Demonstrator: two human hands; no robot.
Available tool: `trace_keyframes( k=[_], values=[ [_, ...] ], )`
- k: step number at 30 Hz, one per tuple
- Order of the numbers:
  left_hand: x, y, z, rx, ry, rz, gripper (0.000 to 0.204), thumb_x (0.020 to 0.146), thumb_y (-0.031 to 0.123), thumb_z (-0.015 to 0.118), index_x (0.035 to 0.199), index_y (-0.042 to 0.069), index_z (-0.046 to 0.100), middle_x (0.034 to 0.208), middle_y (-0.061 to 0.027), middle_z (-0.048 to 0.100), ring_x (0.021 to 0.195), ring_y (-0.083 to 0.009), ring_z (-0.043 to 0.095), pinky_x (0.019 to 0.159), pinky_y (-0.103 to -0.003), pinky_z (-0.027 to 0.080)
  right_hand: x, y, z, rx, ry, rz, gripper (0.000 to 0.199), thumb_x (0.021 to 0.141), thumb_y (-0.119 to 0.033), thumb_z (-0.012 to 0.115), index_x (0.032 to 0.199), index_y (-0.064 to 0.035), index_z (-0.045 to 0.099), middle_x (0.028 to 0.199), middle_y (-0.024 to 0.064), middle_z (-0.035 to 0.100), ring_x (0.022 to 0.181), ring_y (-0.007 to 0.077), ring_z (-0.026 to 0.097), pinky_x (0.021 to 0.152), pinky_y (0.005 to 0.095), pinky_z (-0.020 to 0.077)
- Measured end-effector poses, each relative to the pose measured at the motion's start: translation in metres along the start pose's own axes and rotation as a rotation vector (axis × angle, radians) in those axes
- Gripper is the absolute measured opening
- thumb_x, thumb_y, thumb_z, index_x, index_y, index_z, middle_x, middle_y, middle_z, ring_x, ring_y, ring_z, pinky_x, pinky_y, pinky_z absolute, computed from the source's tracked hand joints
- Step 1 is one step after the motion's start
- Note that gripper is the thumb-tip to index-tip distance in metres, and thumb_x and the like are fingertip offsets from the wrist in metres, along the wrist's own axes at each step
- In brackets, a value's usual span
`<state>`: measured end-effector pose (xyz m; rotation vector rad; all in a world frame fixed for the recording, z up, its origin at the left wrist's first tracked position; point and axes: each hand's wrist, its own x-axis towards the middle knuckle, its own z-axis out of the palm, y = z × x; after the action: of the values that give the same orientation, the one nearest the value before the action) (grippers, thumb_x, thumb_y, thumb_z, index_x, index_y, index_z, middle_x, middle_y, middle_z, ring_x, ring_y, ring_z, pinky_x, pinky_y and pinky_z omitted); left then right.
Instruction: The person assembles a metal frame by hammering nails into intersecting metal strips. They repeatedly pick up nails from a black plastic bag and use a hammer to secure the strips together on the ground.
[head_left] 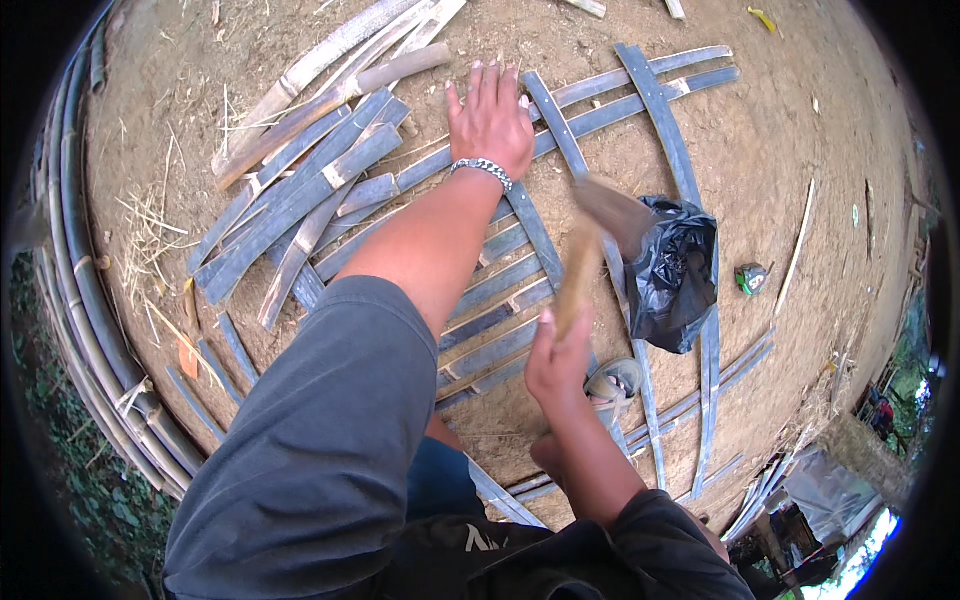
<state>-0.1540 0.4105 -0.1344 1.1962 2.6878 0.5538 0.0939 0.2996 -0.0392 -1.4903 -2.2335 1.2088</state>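
Fingers of left hand outstretched, palm over bamboo slats, fingers of right hand curled around blurred wooden-handled tool

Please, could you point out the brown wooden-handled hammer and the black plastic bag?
Brown wooden-handled hammer (576, 285): head view, middle of its blurred handle.
Black plastic bag (672, 275): head view, its crumpled middle.

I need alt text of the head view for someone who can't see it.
A person's right hand grips a motion-blurred, hammer-like tool while the left hand rests flat on a lattice of bamboo slats. A black plastic bag and green tape measure are to the right.
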Motion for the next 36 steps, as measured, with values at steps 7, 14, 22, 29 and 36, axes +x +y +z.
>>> trace_keyframes(
  k=[7, 14, 22, 29, 36],
  values=[
    [0.005, -0.003, 0.000, -0.056, 0.058, -0.011, 0.058, 0.102, 0.025, 0.046, 0.157, 0.009, 0.040, 0.164, -0.0137, 0.040, 0.158, -0.0288, 0.026, 0.131, -0.055, 0.012, 0.016, 0.011, -0.003, -0.163, -0.156, 0.106, 0.054, 0.101, -0.010, 0.059, 0.150, -0.0003, 0.037, 0.103, 0.0312, 0.067, 0.093, 0.0489, 0.069, 0.083, 0.0521, 0.0546],
    [-0.004, 0.000, 0.001, -0.061, 0.032, -0.014, 0.058, 0.102, 0.024, 0.046, 0.157, 0.009, 0.040, 0.164, -0.0139, 0.039, 0.158, -0.0293, 0.026, 0.131, -0.055, 0.011, 0.025, 0.006, -0.021, -0.127, -0.211, 0.185, 0.055, 0.100, -0.011, 0.060, 0.151, -0.0050, 0.039, 0.111, 0.0365, 0.067, 0.104, 0.0544, 0.066, 0.088, 0.0583, 0.0515],
    [0.000, 0.001, -0.002, -0.046, 0.007, -0.020, 0.058, 0.105, 0.029, 0.046, 0.159, 0.009, 0.038, 0.167, -0.0121, 0.037, 0.159, -0.0282, 0.024, 0.131, -0.054, 0.009, 0.059, 0.022, -0.036, -0.154, -0.023, 0.244, 0.081, 0.088, -0.028, 0.083, 0.152, -0.0058, 0.039, 0.115, 0.0340, 0.069, 0.108, 0.0515, 0.067, 0.093, 0.0543, 0.0532],
    [-0.010, -0.030, -0.021, -0.290, 0.253, -0.030, 0.055, 0.108, 0.030, 0.045, 0.157, 0.005, 0.041, 0.162, -0.0205, 0.041, 0.155, -0.0348, 0.030, 0.129, -0.051, 0.018, 0.061, 0.027, -0.022, -0.209, -0.023, 0.332, 0.093, 0.078, -0.032, 0.092, 0.152, -0.0102, 0.040, 0.120, 0.0336, 0.069, 0.114, 0.0506, 0.066, 0.098, 0.0532, 0.0518],
    [-0.184, -0.034, -0.062, -0.223, 0.054, 0.032, 0.034, 0.088, 0.017, 0.077, 0.120, 0.006, 0.071, 0.122, -0.0138, 0.064, 0.115, -0.0346, 0.058, 0.098, -0.046, 0.045, 0.062, 0.033, -0.026, -0.182, -0.049, 0.274, 0.091, 0.080, -0.030, 0.090, 0.152, -0.0089, 0.038, 0.124, 0.0331, 0.067, 0.117, 0.0506, 0.064, 0.099, 0.0531, 0.0509]
  ],
)
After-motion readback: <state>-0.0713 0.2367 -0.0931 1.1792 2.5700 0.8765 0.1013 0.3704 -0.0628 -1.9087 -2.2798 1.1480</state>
